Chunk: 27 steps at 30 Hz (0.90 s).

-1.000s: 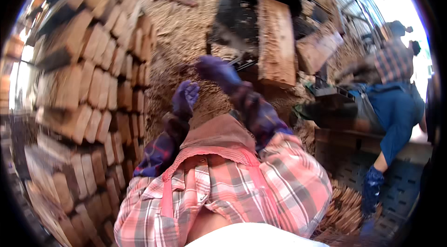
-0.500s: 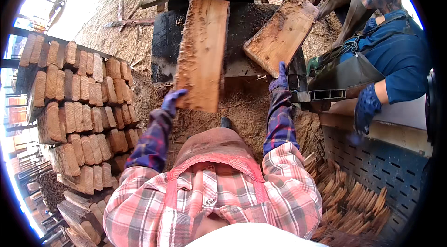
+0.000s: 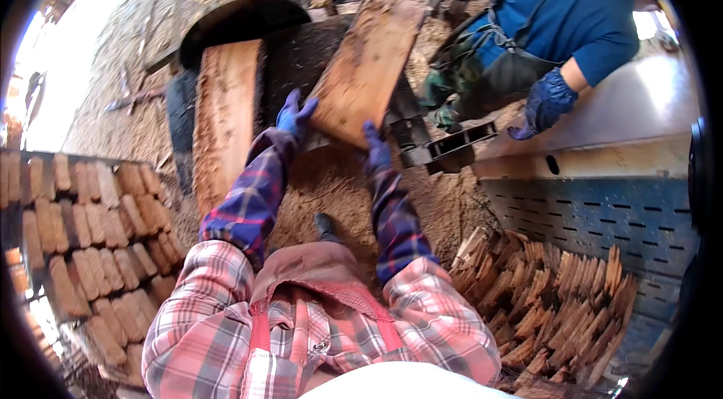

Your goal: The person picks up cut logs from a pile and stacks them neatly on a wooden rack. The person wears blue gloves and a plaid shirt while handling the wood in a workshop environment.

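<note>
A broad, rough-edged wooden plank [image 3: 369, 68] slants over a dark table, its near end toward me. My left hand [image 3: 297, 114], in a blue-purple glove, is at the plank's near left corner, fingers spread and thumb against the edge. My right hand [image 3: 376, 150], gloved alike, holds the near right corner; part of its grip is hidden by the plank. A second plank [image 3: 226, 117] with bark along its edge lies lengthwise on the left of the table, beside my left forearm, and neither hand touches it.
A dark round disc [image 3: 241, 22] rises at the table's [image 3: 290, 60] far side. Stacked boards [image 3: 90, 248] stand at left; splintered wood strips [image 3: 550, 301] fill the lower right beside a slotted blue metal panel [image 3: 580, 211]. A co-worker in blue [image 3: 572, 15] stands at right, gloved hand low.
My view has swung right. My left hand has left the left plank and come to the right plank's near left corner. My right hand stays at that plank's near end. The co-worker has shifted posture.
</note>
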### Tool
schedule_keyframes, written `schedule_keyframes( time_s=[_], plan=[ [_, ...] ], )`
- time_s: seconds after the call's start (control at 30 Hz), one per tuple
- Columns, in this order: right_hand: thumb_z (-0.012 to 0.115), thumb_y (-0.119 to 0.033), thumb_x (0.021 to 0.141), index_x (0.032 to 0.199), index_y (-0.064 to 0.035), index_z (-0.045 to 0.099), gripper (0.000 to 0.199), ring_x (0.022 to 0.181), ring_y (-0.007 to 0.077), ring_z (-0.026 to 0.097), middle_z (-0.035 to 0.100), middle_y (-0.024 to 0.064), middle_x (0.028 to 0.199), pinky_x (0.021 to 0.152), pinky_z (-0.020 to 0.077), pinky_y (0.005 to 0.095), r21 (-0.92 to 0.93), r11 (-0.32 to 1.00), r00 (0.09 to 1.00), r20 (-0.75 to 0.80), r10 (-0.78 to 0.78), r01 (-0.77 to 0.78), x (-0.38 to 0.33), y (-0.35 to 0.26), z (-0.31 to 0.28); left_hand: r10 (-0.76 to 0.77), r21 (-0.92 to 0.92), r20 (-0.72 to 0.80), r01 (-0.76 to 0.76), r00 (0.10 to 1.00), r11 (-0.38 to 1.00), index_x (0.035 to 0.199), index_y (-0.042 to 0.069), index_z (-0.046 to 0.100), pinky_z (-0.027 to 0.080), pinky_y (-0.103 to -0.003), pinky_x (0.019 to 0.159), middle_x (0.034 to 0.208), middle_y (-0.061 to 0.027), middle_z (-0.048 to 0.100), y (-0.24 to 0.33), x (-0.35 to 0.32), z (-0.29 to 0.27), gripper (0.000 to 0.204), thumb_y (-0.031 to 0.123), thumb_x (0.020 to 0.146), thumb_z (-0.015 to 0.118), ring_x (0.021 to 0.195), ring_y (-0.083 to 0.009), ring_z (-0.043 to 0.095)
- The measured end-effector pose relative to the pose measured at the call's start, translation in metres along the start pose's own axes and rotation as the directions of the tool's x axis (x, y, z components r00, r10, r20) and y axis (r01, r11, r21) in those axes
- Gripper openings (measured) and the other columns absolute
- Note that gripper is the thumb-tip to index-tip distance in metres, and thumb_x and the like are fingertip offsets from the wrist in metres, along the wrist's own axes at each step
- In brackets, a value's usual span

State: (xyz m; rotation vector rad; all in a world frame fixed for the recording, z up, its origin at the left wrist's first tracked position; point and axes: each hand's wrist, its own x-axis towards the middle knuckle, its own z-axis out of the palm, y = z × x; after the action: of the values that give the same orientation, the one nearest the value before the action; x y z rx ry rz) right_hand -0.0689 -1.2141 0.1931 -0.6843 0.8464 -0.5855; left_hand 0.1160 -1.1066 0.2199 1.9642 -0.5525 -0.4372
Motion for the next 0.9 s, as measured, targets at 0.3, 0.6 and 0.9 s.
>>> schedule_keyframes(
  time_s=[0.3,0.6,0.9],
  plan=[
    [0.058,-0.041,0.087,0.13,-0.0104,0.046,0.054,0.11,0.0219,0.053,0.055,0.0043,0.121,0.093,0.045,0.0374,-0.341,0.835,0.865,0.105,0.491,-0.432,-0.203,0.013,-0.105,-0.198,-0.219,0.794,0.574,0.575,0.789,0.118,-0.002,0.053,0.044,-0.032,0.089,0.107,-0.0082,0.061,-0.046,-0.17,-0.022,0.054,0.025,0.075,0.073,0.099,-0.0167,0.056],
    [0.043,-0.055,0.087,0.137,-0.008,0.034,0.069,0.119,0.0305,0.044,0.042,0.0116,0.136,0.102,0.035,0.0446,0.104,0.986,0.962,0.256,0.1,-0.13,-0.107,-0.007,0.003,-0.239,-0.049,0.583,0.327,0.777,0.944,0.119,0.0,0.052,0.046,-0.03,0.081,0.099,-0.008,0.063,0.023,-0.245,-0.157,0.065,0.028,0.067,0.079,0.091,-0.0123,0.057],
    [0.052,-0.044,0.088,0.126,-0.0034,0.048,0.056,0.099,0.0256,0.057,0.057,0.0121,0.115,0.085,0.0474,0.0379,-0.158,0.978,0.918,0.392,-0.064,0.135,0.003,0.061,0.183,-0.463,-0.678,-0.489,0.012,0.74,0.735,0.106,0.002,0.061,0.044,-0.03,0.084,0.098,-0.0057,0.059,-0.054,-0.24,-0.266,0.035,0.03,0.086,0.06,0.09,-0.0164,0.056]
  ],
)
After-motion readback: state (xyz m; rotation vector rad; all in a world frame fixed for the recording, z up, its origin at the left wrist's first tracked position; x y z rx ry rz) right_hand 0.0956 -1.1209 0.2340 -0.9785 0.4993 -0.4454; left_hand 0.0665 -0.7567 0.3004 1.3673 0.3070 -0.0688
